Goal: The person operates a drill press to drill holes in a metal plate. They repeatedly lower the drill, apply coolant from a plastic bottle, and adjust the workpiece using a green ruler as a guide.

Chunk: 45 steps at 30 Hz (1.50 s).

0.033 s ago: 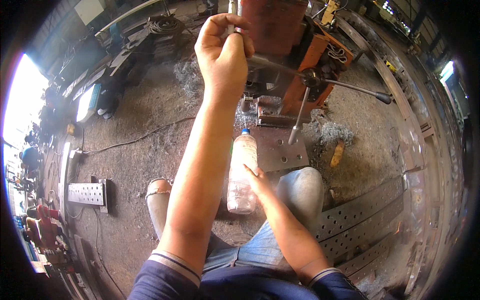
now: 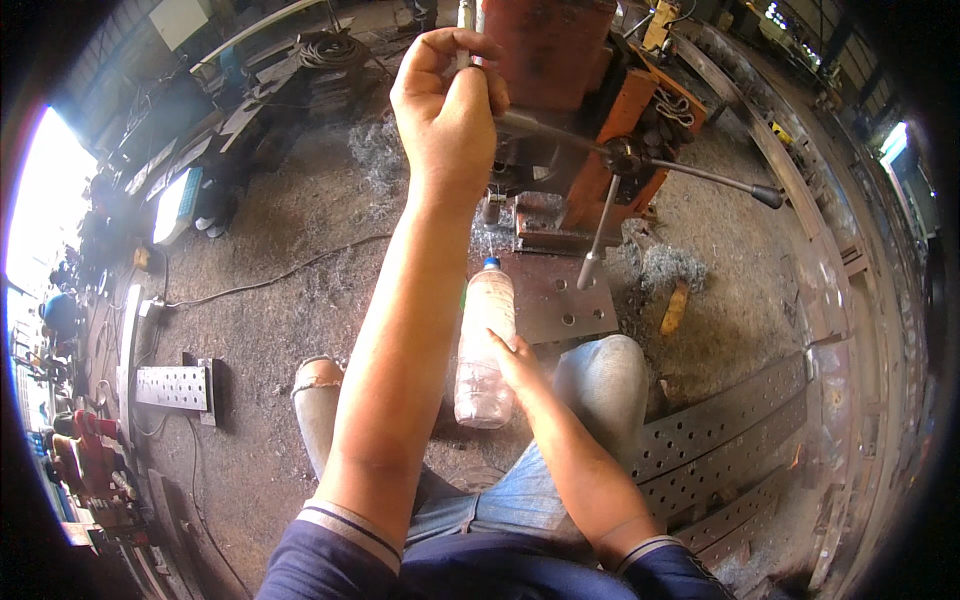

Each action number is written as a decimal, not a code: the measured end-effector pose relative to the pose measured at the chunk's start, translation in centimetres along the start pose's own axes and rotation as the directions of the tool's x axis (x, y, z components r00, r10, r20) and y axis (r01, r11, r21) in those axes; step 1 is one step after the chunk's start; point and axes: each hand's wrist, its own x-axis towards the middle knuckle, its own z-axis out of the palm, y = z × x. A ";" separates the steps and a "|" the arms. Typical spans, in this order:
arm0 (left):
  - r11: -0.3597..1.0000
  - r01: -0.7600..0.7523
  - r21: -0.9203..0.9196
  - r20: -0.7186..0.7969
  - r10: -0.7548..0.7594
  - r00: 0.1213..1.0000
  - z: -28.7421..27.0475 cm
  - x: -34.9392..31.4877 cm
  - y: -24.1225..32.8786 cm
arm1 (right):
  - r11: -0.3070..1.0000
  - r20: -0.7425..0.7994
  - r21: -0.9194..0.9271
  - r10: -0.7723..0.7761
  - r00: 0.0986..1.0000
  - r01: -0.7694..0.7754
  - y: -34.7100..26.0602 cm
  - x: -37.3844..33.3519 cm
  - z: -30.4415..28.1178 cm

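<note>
My left hand [image 2: 448,110] is raised at the top, its fingers curled round the end of a feed lever [image 2: 550,131] on an orange-red drill press [image 2: 545,55]. The lever's end is mostly hidden inside the hand. Lower down, my right hand [image 2: 517,368] grips the side of a clear plastic bottle [image 2: 487,340]; its fingers are largely out of sight behind it. The bottle's blue cap [image 2: 491,263] points away from me, toward the drill spindle [image 2: 493,207]. Beyond the cap lies a metal plate with holes [image 2: 565,300], strewn with shavings near the spindle.
Two more levers stick out from the hub [image 2: 622,155], one ending in a black knob [image 2: 768,195]. Metal shavings [image 2: 672,268] lie beside the machine. Perforated steel bars [image 2: 720,425] are at the right, a cable [image 2: 280,270] and a perforated piece [image 2: 172,388] at the left.
</note>
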 end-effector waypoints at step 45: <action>1.000 0.009 -0.004 0.002 -0.009 1.000 -0.9 0.3 -0.4 | 0.993 -0.062 -0.095 0.064 0.996 -0.070 -0.4 0.2 -0.2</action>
